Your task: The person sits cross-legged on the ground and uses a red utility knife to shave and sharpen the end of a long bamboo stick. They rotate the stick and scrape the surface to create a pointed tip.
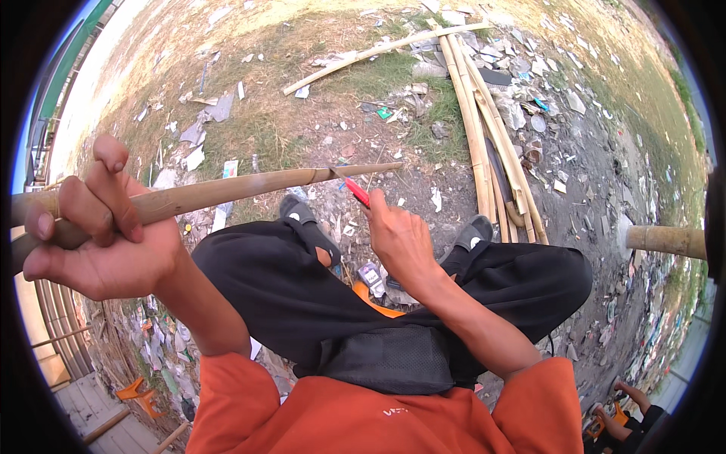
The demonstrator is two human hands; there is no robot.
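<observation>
A long bamboo pole [249, 186] reaches in from the left edge and tapers to a thin tip in front of me. My left hand [113, 242], palm up, supports it with the fingers curled around its thicker part. In my right hand [401, 234] is a red-handled cutter knife [357, 192], gripped in the fist. Its blade points up and left and meets the bamboo near the thin end; whether it bites in is too small to tell. Both hands are in front of my bent, spread legs in black trousers [265, 280].
Several split bamboo poles [476, 121] lie in a bundle ahead to the right, with one curved strip [378, 54] across their far end. Another bamboo end [665, 240] juts in at the right. Scraps litter the ground. Another person's arm [614, 424] shows at lower right.
</observation>
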